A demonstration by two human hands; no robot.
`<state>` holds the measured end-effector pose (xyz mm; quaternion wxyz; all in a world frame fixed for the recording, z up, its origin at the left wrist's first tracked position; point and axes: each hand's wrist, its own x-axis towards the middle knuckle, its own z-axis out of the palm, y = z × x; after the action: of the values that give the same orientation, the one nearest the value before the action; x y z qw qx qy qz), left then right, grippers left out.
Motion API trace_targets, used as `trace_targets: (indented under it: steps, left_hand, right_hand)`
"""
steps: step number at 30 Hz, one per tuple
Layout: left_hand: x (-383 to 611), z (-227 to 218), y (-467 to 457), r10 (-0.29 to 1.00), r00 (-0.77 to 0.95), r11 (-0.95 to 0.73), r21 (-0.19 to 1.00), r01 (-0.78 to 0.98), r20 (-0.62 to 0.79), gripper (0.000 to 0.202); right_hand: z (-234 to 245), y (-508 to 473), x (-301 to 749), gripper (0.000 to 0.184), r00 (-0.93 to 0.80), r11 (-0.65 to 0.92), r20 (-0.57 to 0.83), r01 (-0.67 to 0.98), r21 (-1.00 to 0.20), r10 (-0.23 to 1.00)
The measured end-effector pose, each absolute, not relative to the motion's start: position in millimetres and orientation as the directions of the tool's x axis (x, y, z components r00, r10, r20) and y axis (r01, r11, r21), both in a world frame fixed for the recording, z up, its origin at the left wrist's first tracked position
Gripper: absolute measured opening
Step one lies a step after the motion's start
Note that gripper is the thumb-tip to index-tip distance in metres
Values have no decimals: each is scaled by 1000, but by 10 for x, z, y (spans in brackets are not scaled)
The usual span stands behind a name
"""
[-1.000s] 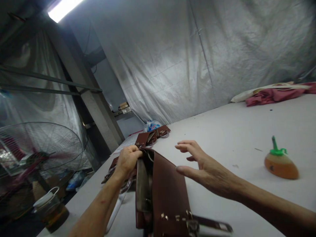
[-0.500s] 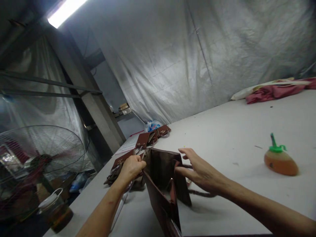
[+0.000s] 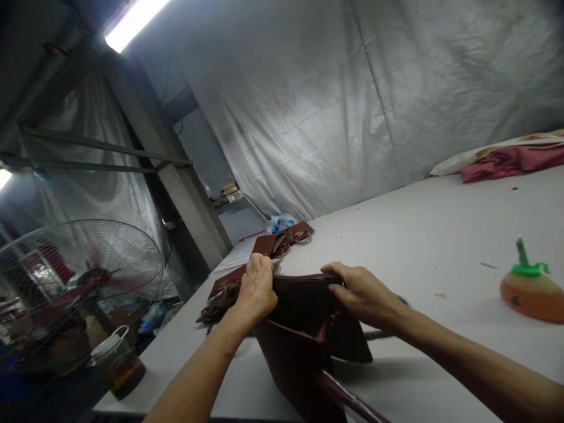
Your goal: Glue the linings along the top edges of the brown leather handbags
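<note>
A dark brown handbag stands on the white table in front of me, its mouth facing up and showing a dark lining. My left hand is closed on the bag's far left rim, its fingertips partly hidden. On the right, my right hand pinches the upper right corner of the rim between thumb and fingers. One handle hangs down the near side; part of another pokes out beneath my right wrist. Just beyond my left hand lie more brown bags, some flat.
A bottle of orange liquid with a green spout stands at the right of the table. Pink cloth lies at the back right. A lidded jar sits by the left edge, near a large fan.
My right hand has gone from spread fingers to gripping the rim. My left hand has shifted right and up along the rim. The view has turned slightly left.
</note>
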<state>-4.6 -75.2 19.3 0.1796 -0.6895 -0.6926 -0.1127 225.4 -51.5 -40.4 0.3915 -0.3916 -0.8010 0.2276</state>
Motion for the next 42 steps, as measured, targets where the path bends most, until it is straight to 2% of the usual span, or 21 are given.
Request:
trace_targets:
  steps: [3, 7, 9, 15, 19, 26, 30, 36, 39, 42]
  left_hand:
    - [-63, 142, -777, 918, 95, -99, -9, 995, 385, 50]
    - [-118, 151, -814, 922, 132, -182, 107, 978, 363, 45]
    - [-134, 155, -823, 916, 162, -221, 124, 967, 366, 40]
    - [-154, 150, -850, 917, 82, -133, 107, 985, 391, 19]
    - [-150, 153, -853, 917, 75, -144, 151, 978, 391, 6]
    - [-159, 151, -817, 908, 58, -158, 213, 964, 414, 19]
    - [-146, 143, -801, 914, 25, -107, 180, 978, 406, 19]
    - [-62, 126, -773, 908, 4, -46, 90, 995, 418, 19]
    - [-37, 126, -769, 911, -17, -8, 58, 998, 413, 19]
    - [-38, 126, -768, 912, -23, 6, 43, 999, 409, 18]
  right_hand:
    - [-414, -492, 2451, 35, -376, 586, 458, 394, -708, 806]
    - [-556, -430, 2603, 30, -400, 459, 359, 186, -869, 843]
    - [-636, -409, 2615, 30, -417, 406, 331, 104, -908, 847]
    - [-748, -361, 2592, 27, -404, 358, 344, -42, -933, 848]
    - [-756, -333, 2588, 26, -383, 372, 350, -19, -928, 855]
    - [-796, -213, 2551, 28, -320, 379, 351, 26, -925, 880]
    - [-793, -177, 2531, 34, -259, 393, 359, 91, -915, 897]
    - [-772, -148, 2480, 42, -234, 340, 315, 73, -938, 920]
    - [-763, -139, 2446, 39, -217, 400, 367, 134, -907, 905]
    - [-699, -152, 2405, 32, -225, 511, 462, 279, -813, 858]
